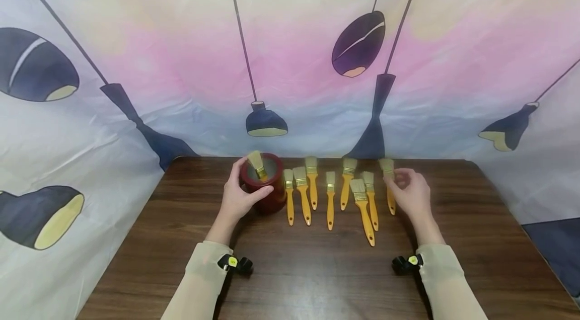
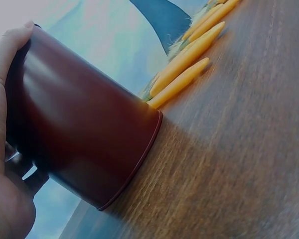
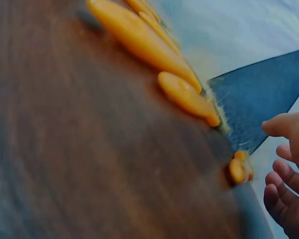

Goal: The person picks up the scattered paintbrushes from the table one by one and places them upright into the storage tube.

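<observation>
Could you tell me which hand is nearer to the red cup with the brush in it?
Left. The left hand grips the red cup around its side. The right hand is far across the row of brushes, by the rightmost brush.

A staged recording booth rather than a lived-in room; a printed fabric backdrop (image 1: 290,58) (pink and pale blue, with dark hanging lamps drawn on it) wraps round three sides of a dark wood-grain table (image 1: 317,269); creases show in the cloth; yellow-handled paintbrushes (image 1: 331,199) lie in a row beside a dark red cup (image 1: 267,194), like laid-out props.
</observation>
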`<move>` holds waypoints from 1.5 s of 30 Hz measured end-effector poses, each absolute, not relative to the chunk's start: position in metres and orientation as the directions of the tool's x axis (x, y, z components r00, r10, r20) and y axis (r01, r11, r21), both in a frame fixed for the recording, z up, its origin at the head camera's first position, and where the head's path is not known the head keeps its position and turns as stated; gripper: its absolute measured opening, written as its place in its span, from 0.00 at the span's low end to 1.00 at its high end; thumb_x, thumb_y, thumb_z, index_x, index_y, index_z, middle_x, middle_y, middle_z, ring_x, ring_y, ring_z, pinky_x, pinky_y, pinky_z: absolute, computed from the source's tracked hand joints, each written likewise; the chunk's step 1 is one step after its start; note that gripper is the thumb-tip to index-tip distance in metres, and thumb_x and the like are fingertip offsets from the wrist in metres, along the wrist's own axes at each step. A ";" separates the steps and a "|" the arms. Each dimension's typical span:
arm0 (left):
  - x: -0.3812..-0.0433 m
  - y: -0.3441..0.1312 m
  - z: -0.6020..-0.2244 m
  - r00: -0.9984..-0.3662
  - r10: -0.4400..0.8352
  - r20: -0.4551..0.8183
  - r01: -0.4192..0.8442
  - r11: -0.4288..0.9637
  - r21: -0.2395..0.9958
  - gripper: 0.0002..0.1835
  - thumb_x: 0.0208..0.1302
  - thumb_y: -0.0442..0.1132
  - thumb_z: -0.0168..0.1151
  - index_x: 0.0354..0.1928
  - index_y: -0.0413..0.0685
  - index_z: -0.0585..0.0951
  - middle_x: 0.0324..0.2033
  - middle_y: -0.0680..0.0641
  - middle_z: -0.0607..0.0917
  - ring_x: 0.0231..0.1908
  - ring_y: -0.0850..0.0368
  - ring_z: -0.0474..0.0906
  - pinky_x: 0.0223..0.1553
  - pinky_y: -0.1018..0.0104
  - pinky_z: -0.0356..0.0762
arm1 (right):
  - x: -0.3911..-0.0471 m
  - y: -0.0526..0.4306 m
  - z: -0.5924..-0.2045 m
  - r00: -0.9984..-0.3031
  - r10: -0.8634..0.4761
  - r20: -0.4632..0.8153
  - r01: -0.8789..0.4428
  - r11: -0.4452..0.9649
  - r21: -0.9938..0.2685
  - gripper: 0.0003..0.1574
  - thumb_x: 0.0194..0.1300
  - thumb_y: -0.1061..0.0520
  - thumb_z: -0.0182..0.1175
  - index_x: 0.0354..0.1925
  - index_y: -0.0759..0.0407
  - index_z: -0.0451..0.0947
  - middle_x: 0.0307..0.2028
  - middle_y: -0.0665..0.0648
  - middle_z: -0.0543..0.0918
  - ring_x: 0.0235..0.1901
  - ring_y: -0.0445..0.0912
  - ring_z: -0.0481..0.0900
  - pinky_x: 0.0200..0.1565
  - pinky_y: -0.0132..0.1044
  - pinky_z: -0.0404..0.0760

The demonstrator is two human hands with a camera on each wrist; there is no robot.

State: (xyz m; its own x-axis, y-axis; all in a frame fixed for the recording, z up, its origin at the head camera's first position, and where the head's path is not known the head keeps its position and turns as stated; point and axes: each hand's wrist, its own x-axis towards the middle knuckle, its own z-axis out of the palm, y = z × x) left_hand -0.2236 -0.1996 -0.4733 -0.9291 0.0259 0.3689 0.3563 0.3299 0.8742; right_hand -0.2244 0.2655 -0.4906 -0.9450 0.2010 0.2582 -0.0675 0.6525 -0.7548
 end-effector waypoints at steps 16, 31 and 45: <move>-0.222 -0.199 -0.472 -0.937 0.024 0.348 0.338 0.308 0.889 0.52 0.57 0.41 0.86 0.81 0.60 0.68 0.70 0.46 0.79 0.66 0.47 0.79 0.68 0.39 0.76 | -0.233 0.270 -0.504 -0.978 0.178 0.113 0.038 0.676 -0.736 0.50 0.77 0.34 0.66 0.73 0.73 0.73 0.59 0.76 0.84 0.58 0.69 0.83 0.58 0.66 0.81; -0.222 -0.199 -0.472 -0.932 0.026 0.362 0.352 0.314 0.882 0.52 0.57 0.40 0.86 0.81 0.60 0.67 0.69 0.47 0.79 0.65 0.48 0.79 0.66 0.51 0.79 | -0.234 0.270 -0.501 -0.975 0.215 0.057 0.112 0.697 -0.708 0.45 0.77 0.40 0.69 0.71 0.74 0.75 0.52 0.75 0.86 0.52 0.68 0.83 0.55 0.65 0.81; -0.223 -0.198 -0.472 -0.931 0.028 0.365 0.354 0.317 0.880 0.51 0.57 0.38 0.85 0.81 0.59 0.68 0.69 0.46 0.80 0.65 0.49 0.79 0.67 0.46 0.78 | -0.230 0.277 -0.498 -0.985 0.165 0.042 0.091 0.715 -0.693 0.41 0.79 0.40 0.65 0.68 0.74 0.77 0.45 0.70 0.88 0.41 0.62 0.84 0.45 0.60 0.83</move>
